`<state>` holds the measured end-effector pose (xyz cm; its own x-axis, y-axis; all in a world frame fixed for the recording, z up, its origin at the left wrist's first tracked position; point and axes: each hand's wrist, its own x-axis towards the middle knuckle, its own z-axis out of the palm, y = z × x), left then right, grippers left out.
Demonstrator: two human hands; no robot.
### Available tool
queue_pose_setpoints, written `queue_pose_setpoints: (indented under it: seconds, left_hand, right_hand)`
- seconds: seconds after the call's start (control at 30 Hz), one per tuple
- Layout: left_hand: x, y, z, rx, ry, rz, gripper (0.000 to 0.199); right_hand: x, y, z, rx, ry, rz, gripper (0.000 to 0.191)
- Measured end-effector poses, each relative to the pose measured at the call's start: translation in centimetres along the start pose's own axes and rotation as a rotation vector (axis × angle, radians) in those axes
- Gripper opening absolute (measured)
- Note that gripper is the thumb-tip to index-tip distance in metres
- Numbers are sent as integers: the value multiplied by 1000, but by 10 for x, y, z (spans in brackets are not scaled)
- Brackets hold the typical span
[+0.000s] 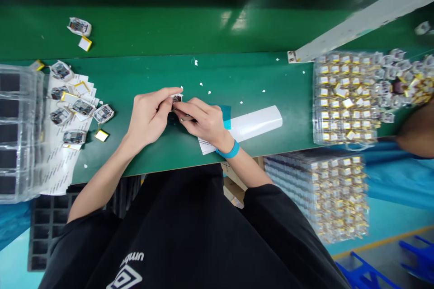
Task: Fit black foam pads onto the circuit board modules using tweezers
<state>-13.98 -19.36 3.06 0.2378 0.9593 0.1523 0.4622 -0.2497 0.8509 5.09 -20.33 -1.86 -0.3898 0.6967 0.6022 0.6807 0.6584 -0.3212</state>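
Over the green bench, my left hand is closed around a small white-cased electronic device, whose open side shows a circuit board. My right hand, with a blue wristband at its wrist, meets it from the right, its fingertips pressed to the device. A slim, dark, metallic-looking tool shows partly between the right fingers; its kind is hard to make out. Below the right hand lies a glossy white label sheet with a teal piece. My fingers hide most of the device.
At left, several open devices with yellow-edged batteries lie on printed sheets beside clear trays. Filled trays stand at right, with a stack below. A white post slants behind. White scraps dot the bench. Another person's sleeve is at right.
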Motion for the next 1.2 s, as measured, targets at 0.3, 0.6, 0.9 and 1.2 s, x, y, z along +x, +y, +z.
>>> queue_pose_setpoints:
  seconds: [0.3, 0.6, 0.9, 1.2]
  left_hand:
    - [2, -1, 3, 12, -48, 16, 31]
    - [2, 5, 4, -363, -71, -172, 12]
    - [2, 9, 0, -348, -114, -160, 17]
    - [6, 6, 0, -564, -134, -395, 30]
  right_hand:
    - [8, -2, -1, 265, 121, 88, 14]
    - [13, 3, -10, 425, 115, 293, 21]
    - [2, 17, -8, -45, 123, -41, 26]
    - [6, 23, -12, 96, 85, 180, 46]
